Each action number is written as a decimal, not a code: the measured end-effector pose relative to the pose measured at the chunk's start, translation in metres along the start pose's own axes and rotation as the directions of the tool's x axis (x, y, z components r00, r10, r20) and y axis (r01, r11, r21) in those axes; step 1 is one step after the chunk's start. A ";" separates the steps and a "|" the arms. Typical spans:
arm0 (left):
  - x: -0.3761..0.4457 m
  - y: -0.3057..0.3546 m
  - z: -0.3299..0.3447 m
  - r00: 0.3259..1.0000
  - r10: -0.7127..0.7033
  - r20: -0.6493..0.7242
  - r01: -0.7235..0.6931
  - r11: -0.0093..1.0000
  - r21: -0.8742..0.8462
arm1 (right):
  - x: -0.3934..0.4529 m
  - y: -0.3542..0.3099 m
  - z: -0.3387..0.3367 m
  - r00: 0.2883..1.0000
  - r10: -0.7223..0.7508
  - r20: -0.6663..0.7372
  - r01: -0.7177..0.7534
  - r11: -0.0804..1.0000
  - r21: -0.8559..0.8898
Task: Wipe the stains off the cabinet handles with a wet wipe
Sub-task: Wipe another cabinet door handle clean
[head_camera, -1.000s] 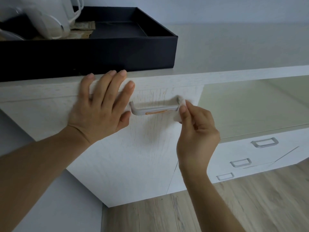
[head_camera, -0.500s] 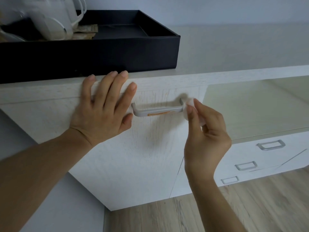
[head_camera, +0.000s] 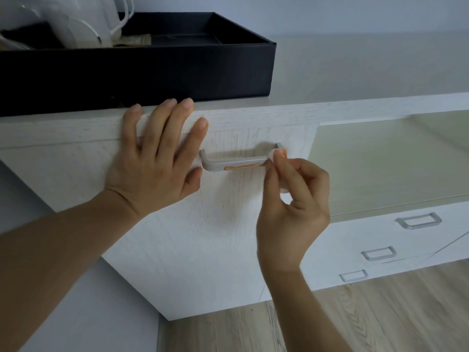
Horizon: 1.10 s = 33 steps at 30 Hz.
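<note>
One small folded white wet wipe [head_camera: 278, 158] is pinched between the thumb and fingertips of the right hand [head_camera: 291, 212], and it now touches the right end of the grey metal bar handle [head_camera: 236, 162] on the white wood-grain cabinet door [head_camera: 203, 245]. A second ago the wipe sat at that same right end with no clear mark on it; now an orange smear shows on its exposed face, which suggests it has begun to lift some of the stain. The orange streak [head_camera: 242, 166] along the handle's front edge looks much as it did across all three pictures, so the wiping proper seems barely begun and most of the stain is left.

The left hand [head_camera: 154, 161] lies flat with straight fingers on the door just left of the handle, fingertips reaching the top edge, and has hardly shifted; it appears to be steadying the door.

Further out, a black rectangular tray [head_camera: 177, 72] stands on the cabinet top, holding a white kettle-like vessel [head_camera: 83, 24] and some paper packets. Three more grey handles [head_camera: 418, 221] sit on the white drawers to the lower right, well apart from the hands; whether they are stained I cannot tell.

No brand, label or legible writing is visible anywhere; any print on the packets is too small to read.
</note>
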<state>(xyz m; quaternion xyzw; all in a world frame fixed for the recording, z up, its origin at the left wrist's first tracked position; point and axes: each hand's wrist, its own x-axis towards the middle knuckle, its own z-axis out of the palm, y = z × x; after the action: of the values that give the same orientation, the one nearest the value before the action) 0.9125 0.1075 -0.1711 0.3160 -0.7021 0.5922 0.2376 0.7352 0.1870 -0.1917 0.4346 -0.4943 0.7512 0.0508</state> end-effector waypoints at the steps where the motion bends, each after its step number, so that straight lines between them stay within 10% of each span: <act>1: 0.000 0.000 0.000 1.000 -0.002 -0.003 0.002 1.000 -0.005 | -0.001 -0.001 -0.001 1.000 -0.008 0.013 0.008 1.000 -0.011; 11: -0.002 0.001 0.003 1.000 -0.013 0.003 0.013 1.000 -0.006 | -0.001 0.004 -0.005 0.991 -0.113 0.075 0.116 0.992 -0.041; 26: -0.002 0.003 0.003 1.000 -0.009 -0.005 0.009 1.000 0.015 | -0.004 -0.001 -0.005 0.989 0.144 -0.037 -0.140 0.986 0.088; 33: -0.002 0.004 0.004 1.000 -0.017 -0.012 0.017 1.000 0.023 | -0.006 -0.001 0.003 1.000 -0.004 0.019 0.004 1.000 0.019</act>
<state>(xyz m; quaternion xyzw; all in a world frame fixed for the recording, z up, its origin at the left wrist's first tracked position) 0.9117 0.1048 -0.1759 0.3213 -0.6912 0.6001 0.2429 0.7414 0.1871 -0.1945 0.4432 -0.4868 0.7515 0.0436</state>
